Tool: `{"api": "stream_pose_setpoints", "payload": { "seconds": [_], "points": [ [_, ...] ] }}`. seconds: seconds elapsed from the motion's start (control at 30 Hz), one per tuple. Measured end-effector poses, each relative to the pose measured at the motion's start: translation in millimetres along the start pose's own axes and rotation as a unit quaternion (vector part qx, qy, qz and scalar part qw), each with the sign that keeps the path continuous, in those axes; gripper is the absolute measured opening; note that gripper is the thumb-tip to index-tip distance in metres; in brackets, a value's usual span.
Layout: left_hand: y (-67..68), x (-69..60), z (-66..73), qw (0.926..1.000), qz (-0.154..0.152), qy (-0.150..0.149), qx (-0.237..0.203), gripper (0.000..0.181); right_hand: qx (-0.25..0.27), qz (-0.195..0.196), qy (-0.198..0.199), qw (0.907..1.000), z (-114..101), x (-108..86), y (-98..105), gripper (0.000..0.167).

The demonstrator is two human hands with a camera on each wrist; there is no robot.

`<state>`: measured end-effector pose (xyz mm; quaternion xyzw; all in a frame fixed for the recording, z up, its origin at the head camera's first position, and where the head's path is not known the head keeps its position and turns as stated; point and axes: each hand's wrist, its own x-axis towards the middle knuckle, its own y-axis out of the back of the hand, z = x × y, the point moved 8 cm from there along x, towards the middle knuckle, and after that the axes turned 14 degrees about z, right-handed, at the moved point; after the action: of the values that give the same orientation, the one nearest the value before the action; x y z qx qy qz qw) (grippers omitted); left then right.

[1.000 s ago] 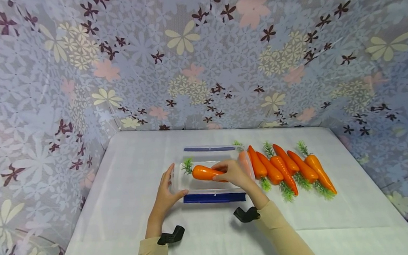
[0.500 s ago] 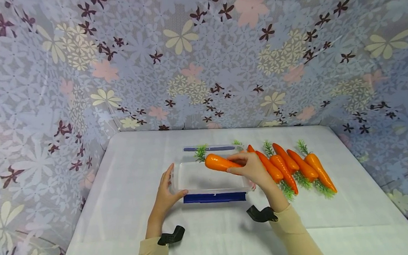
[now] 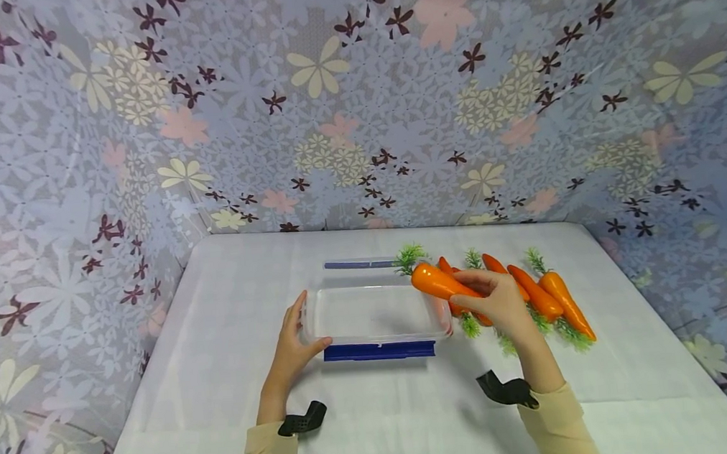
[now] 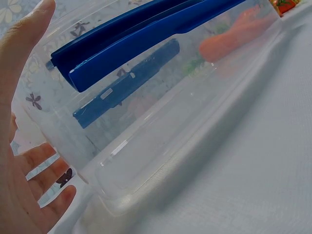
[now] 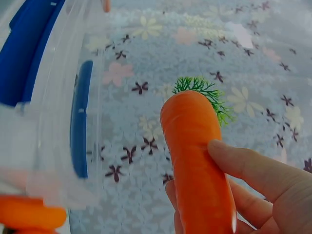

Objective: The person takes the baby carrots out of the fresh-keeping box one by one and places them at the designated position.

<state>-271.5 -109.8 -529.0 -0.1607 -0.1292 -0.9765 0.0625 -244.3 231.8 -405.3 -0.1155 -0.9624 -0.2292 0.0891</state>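
Note:
In the head view a clear plastic container [image 3: 377, 312] lies on the white table, with a blue clip [image 3: 379, 351] along its near side. My left hand [image 3: 293, 348] rests against its left end, fingers fairly straight along the wall and thumb at the near corner. The left wrist view shows the thumb and spread fingertips beside the clear wall. My right hand [image 3: 500, 301] pinches an orange carrot [image 3: 440, 282] by its narrow part, raised over the container's right end. Its green top [image 5: 214, 97] points away from me in the right wrist view.
Several more carrots [image 3: 563, 303] with green tops lie side by side on the table [image 3: 634, 347], right of the container. Some are partly hidden by my right hand and its carrot. A blue strip [image 3: 357, 264] shows at the container's far side. Floral fabric [image 3: 328, 115] stands behind.
My right hand has carried the carrot up and rightward, from over the middle of the container to its right end. The left hand has stayed at the left end.

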Motion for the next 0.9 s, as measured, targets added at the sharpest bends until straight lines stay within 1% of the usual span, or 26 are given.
{"api": "stream_pose_setpoints", "payload": {
  "seconds": [0.1,0.27,0.37,0.43,0.5,0.6,0.7,0.9],
  "points": [
    [0.3,0.6,1.2,1.0,0.002,0.0,-0.006,0.098,-0.012,0.006,-0.012,0.9998,6.8,-4.6,10.4,0.046],
    [-0.4,0.5,-0.9,0.9999,0.003,0.011,-0.006,0.098,-0.026,0.03,-0.014,0.9991,20.2,-10.1,26.5,0.045],
    [-0.8,0.3,-1.9,0.9999,0.004,0.015,-0.002,0.098,-0.015,0.036,-0.032,0.9987,31.3,-14.1,34.7,0.047],
    [-1.0,0.3,-1.7,0.9999,0.005,0.014,-0.002,0.098,-0.019,0.037,-0.042,0.9983,38.1,-17.8,39.6,0.049],
    [-1.2,0.3,-1.6,0.9999,0.005,0.013,-0.002,0.098,-0.025,0.038,-0.047,0.9979,44.0,-21.6,43.8,0.05],
    [-1.9,0.4,-1.3,0.9999,0.005,0.012,-0.002,0.098,-0.042,0.048,-0.052,0.9966,52.4,-27.1,51.0,0.05],
    [-2.6,0.5,-1.5,0.9999,0.002,0.012,0.002,0.097,-0.047,0.057,-0.06,0.9955,61.4,-32.4,57.2,0.049],
    [-1.2,0.6,-1.6,0.9997,0.0,0.025,-0.005,0.098,-0.064,0.058,-0.067,0.9941,79.0,-43.4,62.1,0.049]
  ]
}}
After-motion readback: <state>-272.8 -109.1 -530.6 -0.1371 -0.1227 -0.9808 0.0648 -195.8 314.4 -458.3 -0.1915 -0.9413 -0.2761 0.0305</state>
